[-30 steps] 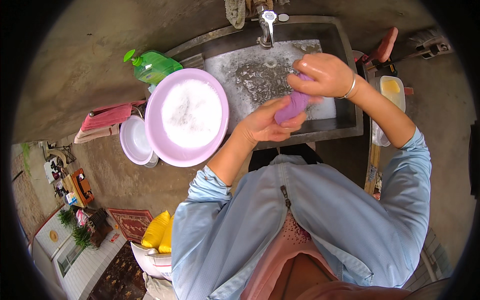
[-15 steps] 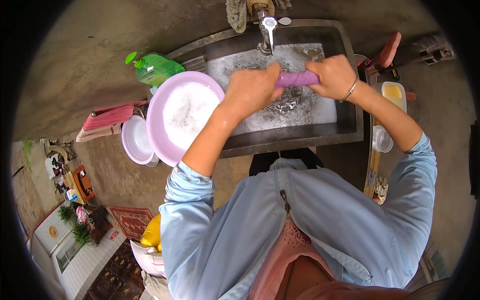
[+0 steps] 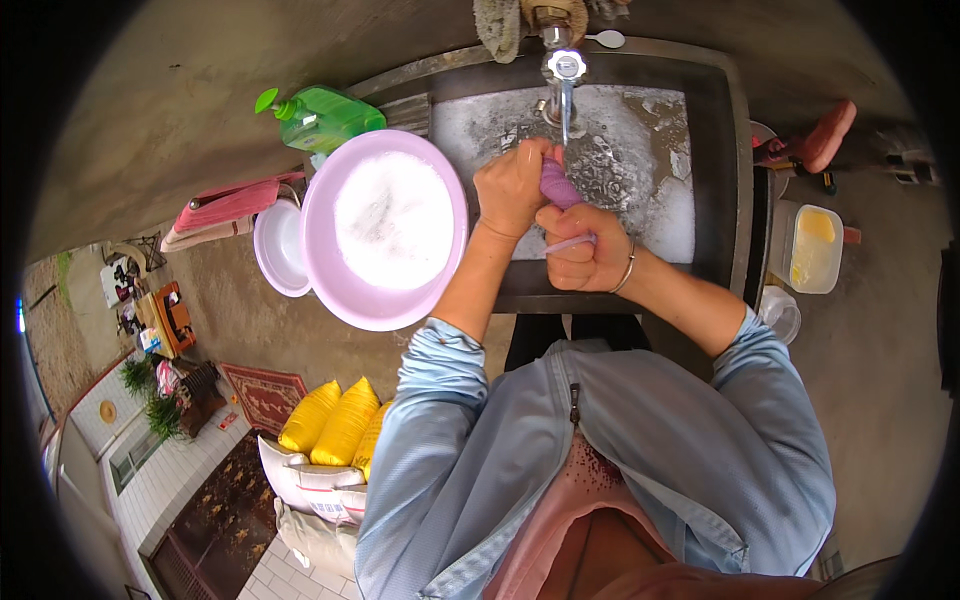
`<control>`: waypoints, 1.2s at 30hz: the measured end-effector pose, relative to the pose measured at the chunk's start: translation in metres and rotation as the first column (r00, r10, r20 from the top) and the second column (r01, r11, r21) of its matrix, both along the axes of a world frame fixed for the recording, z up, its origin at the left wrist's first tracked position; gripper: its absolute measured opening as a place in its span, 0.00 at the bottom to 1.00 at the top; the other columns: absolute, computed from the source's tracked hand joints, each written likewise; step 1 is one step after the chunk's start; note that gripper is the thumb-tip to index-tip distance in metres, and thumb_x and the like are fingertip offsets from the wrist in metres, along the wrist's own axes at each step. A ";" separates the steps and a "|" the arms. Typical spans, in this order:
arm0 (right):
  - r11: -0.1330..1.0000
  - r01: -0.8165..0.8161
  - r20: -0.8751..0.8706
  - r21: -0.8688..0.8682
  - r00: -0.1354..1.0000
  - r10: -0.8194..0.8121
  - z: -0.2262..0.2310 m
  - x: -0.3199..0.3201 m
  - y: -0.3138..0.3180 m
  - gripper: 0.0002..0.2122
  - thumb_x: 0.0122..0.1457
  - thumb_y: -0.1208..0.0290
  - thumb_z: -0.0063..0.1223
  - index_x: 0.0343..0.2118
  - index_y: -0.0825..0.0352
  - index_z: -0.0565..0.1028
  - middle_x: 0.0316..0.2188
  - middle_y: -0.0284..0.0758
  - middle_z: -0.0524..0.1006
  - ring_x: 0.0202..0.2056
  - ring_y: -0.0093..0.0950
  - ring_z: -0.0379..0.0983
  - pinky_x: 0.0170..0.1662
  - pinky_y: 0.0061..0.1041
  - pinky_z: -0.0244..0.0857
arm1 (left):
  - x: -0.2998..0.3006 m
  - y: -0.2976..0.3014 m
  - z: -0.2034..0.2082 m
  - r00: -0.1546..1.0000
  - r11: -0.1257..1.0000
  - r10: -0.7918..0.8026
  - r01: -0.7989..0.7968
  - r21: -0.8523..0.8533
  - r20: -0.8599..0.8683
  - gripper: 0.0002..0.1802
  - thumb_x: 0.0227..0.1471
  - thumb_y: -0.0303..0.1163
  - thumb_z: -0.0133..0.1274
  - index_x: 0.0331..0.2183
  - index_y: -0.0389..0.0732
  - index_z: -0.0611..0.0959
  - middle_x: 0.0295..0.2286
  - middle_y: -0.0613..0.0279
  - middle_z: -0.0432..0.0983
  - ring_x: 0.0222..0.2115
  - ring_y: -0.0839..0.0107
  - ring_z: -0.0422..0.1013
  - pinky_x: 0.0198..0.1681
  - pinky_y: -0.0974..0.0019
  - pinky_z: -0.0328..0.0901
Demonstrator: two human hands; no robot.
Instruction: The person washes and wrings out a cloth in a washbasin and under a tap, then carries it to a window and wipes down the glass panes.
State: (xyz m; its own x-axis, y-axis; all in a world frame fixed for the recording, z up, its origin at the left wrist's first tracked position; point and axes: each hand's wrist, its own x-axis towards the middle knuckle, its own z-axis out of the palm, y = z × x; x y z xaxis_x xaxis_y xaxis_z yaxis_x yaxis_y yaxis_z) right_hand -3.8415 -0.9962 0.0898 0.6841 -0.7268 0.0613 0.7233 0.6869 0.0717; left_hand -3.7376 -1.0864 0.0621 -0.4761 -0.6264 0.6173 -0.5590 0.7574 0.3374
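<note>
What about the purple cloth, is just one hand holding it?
No, the left hand and the right hand both grip the twisted purple cloth over the sink.

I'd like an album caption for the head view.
Left hand and right hand grip a twisted purple cloth above a sudsy sink, foam-filled basin alongside.

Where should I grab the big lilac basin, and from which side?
Best guess: take the lilac basin by its rim at left and right, coming from the near side. It is round, wide and holds white suds, so opposite grips should keep it level. The left hand and right hand grip the purple cloth.
</note>
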 end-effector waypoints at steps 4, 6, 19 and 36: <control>0.999 0.035 0.346 0.018 0.938 -0.039 0.005 0.018 0.010 0.11 0.54 0.73 0.44 0.18 0.60 0.59 0.05 0.25 0.51 0.04 0.19 0.41 0.09 0.24 0.35 | -0.009 0.015 0.004 0.976 0.990 0.118 -0.100 0.103 -0.183 0.13 0.41 0.34 0.61 0.27 0.45 0.73 0.16 0.66 0.71 0.14 0.66 0.69 0.16 0.66 0.62; 0.985 0.046 0.515 -0.164 0.856 0.045 0.001 0.025 0.013 0.09 0.50 0.71 0.55 0.21 0.63 0.64 0.07 0.28 0.56 0.06 0.19 0.48 0.10 0.22 0.40 | -0.011 0.029 0.013 0.962 0.974 0.136 -0.087 0.207 -0.238 0.13 0.39 0.32 0.61 0.28 0.45 0.73 0.18 0.64 0.72 0.16 0.62 0.70 0.19 0.65 0.63; 0.907 -0.342 -0.945 -0.244 0.292 -0.145 0.018 0.093 0.034 0.12 0.63 0.65 0.46 0.43 0.67 0.70 0.25 0.23 0.68 0.25 0.11 0.61 0.26 0.12 0.55 | 0.203 0.120 0.056 0.987 0.757 0.057 0.057 0.651 -0.153 0.24 0.43 0.22 0.56 0.45 0.40 0.75 0.40 0.54 0.69 0.41 0.59 0.68 0.44 0.63 0.64; 0.515 -0.715 -0.878 -0.473 0.335 -0.341 0.016 0.539 0.100 0.16 0.58 0.77 0.50 0.50 0.67 0.66 0.40 0.31 0.67 0.32 0.17 0.69 0.37 0.16 0.64 | 0.649 0.362 -0.035 0.046 0.306 0.951 -0.006 0.952 -0.306 0.17 0.61 0.38 0.40 0.43 0.37 0.75 0.22 0.65 0.71 0.18 0.81 0.60 0.21 0.78 0.55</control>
State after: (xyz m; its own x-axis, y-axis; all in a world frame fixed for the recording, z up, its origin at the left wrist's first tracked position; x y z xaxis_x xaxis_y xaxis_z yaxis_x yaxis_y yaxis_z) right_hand -3.3028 -0.8962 0.1053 0.7866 -0.5594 -0.2613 -0.2044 0.1635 -0.9651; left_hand -3.0889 -0.7247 0.0269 0.5983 -0.6705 -0.4387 0.3072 -0.3138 0.8984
